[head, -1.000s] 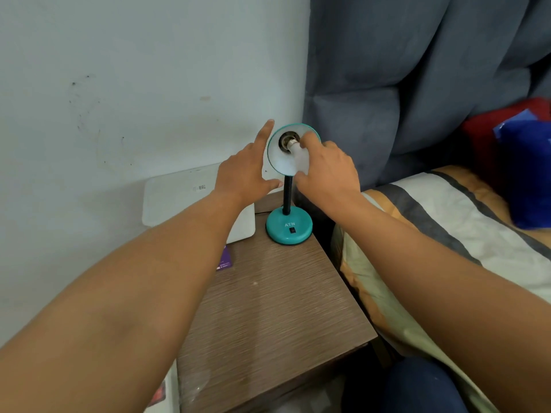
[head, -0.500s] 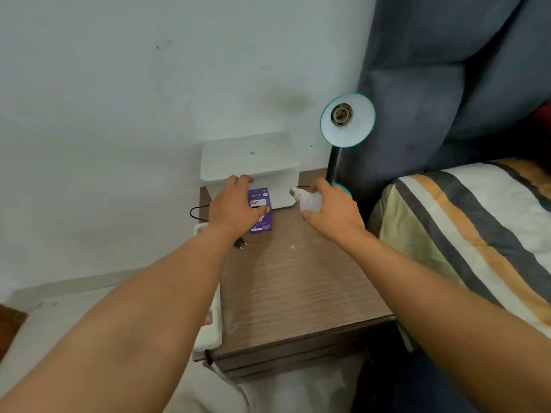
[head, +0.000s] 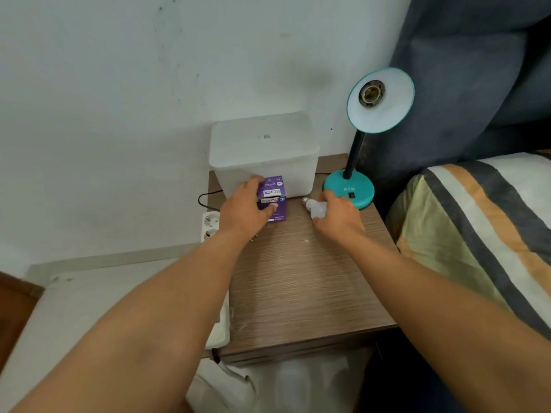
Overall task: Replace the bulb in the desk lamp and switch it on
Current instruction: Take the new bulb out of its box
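Desk lamp [head: 362, 150] in teal stands at the back right corner of a wood-grain bedside table [head: 304, 281]; its round shade [head: 384, 114] tilts toward the viewer, showing a bare metal socket [head: 371, 93] with no bulb in it; the right hand [head: 338, 216] is closed around a white bulb [head: 315, 208], held low over the tabletop just in front of the lamp's base [head: 348, 190], its screw cap pointing left; the left hand [head: 243, 210] grips a purple bulb box [head: 273, 199], thumb pressed on its front, just before a lidded white plastic container [head: 264, 153] at the table's back edge; a white power strip [head: 210, 226] lies off the table's left edge by the wall; a striped bed [head: 477, 222] lies to the right.
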